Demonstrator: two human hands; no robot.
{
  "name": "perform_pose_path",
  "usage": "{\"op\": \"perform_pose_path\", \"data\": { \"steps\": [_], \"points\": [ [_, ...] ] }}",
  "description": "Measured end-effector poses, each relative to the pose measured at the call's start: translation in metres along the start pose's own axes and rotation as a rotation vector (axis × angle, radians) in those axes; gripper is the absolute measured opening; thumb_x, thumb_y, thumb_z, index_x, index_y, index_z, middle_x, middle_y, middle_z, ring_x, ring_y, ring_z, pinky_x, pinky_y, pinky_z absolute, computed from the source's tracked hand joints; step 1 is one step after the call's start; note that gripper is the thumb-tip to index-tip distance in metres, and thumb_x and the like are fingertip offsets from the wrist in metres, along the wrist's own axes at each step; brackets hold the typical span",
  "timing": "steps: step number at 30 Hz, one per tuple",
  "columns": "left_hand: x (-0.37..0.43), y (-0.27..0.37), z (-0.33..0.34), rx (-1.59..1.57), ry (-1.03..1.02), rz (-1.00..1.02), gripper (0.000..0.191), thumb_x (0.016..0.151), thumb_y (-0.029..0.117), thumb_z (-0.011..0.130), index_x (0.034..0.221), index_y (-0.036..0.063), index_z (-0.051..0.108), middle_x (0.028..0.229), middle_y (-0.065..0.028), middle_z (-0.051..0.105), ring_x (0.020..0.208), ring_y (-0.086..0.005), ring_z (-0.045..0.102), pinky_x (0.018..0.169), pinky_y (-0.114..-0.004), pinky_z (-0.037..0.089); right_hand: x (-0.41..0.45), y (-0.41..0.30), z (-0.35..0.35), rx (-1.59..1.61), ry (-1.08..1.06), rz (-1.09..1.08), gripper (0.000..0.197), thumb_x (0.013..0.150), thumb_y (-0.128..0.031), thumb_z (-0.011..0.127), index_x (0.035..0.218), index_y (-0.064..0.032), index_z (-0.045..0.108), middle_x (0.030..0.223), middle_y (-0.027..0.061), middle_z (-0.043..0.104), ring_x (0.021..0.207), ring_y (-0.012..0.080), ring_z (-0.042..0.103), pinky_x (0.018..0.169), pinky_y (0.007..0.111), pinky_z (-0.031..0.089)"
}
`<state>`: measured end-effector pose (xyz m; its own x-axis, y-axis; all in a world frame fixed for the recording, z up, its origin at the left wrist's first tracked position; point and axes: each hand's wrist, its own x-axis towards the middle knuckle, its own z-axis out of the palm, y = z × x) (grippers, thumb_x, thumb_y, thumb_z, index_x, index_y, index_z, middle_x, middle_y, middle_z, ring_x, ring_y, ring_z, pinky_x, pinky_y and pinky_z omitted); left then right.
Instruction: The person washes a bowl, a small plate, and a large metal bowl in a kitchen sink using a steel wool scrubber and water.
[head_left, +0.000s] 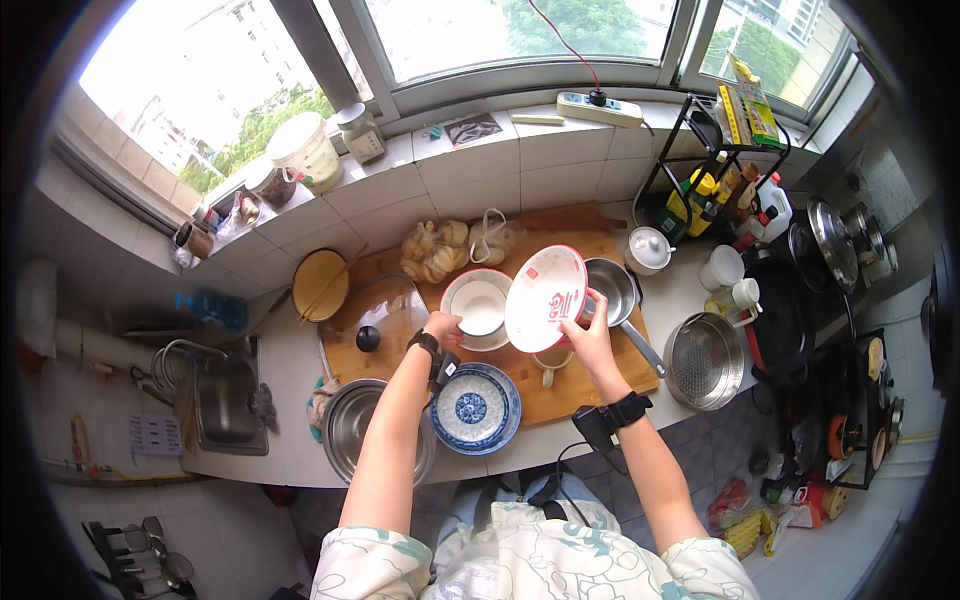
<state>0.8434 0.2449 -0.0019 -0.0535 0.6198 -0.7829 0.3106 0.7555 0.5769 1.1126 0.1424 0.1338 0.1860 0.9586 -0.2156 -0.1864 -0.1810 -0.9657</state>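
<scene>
My right hand (594, 337) grips a white plate with a red rim and red printed decoration (544, 289), holding it tilted above the cutting board (592, 382). My left hand (444, 330) is at the lower left rim of a red-rimmed white dish (496, 281); its finger contact is partly hidden. Inside that dish sits a smaller white bowl (480, 306). Just below lie stacked blue-and-white patterned dishes (472, 409). A light-coloured mug (551, 364) stands under the tilted plate, partly covered. Beside the plate is a small steel saucepan (611, 289) with a grey handle.
A glass lid (382, 315) lies left on the board, near a large steel pot (349, 420). Bagged food (435, 251) sits behind. To the right are a lidded white jar (649, 250), a steel steamer (703, 360) and a black frying pan (776, 322). A sink (229, 405) is far left.
</scene>
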Motion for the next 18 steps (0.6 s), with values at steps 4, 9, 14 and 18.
{"op": "perform_pose_path", "data": {
  "steps": [4,9,14,18],
  "points": [
    [0.026,-0.007,0.012,-0.107,-0.014,0.062,0.03,0.078,0.009,0.055,0.101,-0.0094,0.051,0.082,-0.0207,0.061,0.069,-0.0318,0.063,0.057,-0.04,0.056,0.017,0.005,-0.01,-0.027,-0.001,0.007,0.062,0.07,-0.004,0.058,0.123,-0.0074,0.027,0.09,0.0136,0.055,0.076,0.0165,0.059,0.063,0.027,0.052],
    [0.062,-0.032,0.001,0.124,0.216,0.304,0.033,0.072,0.004,0.054,0.101,-0.0101,0.053,0.085,-0.0212,0.061,0.071,-0.0301,0.063,0.055,-0.037,0.053,0.026,-0.001,0.002,-0.101,-0.026,0.009,0.061,0.07,-0.005,0.059,0.122,-0.008,0.028,0.088,0.0133,0.054,0.074,0.0167,0.059,0.062,0.027,0.051],
    [0.072,-0.028,0.009,0.34,0.336,0.383,0.027,0.07,0.004,0.051,0.093,-0.0091,0.06,0.086,-0.0235,0.062,0.073,-0.0304,0.064,0.053,-0.037,0.051,0.041,0.007,-0.011,-0.139,-0.005,-0.003,0.059,0.069,-0.006,0.058,0.12,-0.0094,0.029,0.087,0.0139,0.054,0.073,0.0166,0.059,0.055,0.027,0.051],
    [0.032,0.005,-0.017,0.144,0.198,0.243,0.026,0.071,0.003,0.051,0.09,-0.0117,0.059,0.08,-0.0217,0.063,0.072,-0.0296,0.065,0.05,-0.036,0.052,0.049,0.01,-0.007,-0.164,-0.028,-0.051,0.058,0.07,-0.005,0.057,0.12,-0.0094,0.029,0.086,0.0127,0.055,0.07,0.0159,0.059,0.054,0.027,0.051]
  ]
}}
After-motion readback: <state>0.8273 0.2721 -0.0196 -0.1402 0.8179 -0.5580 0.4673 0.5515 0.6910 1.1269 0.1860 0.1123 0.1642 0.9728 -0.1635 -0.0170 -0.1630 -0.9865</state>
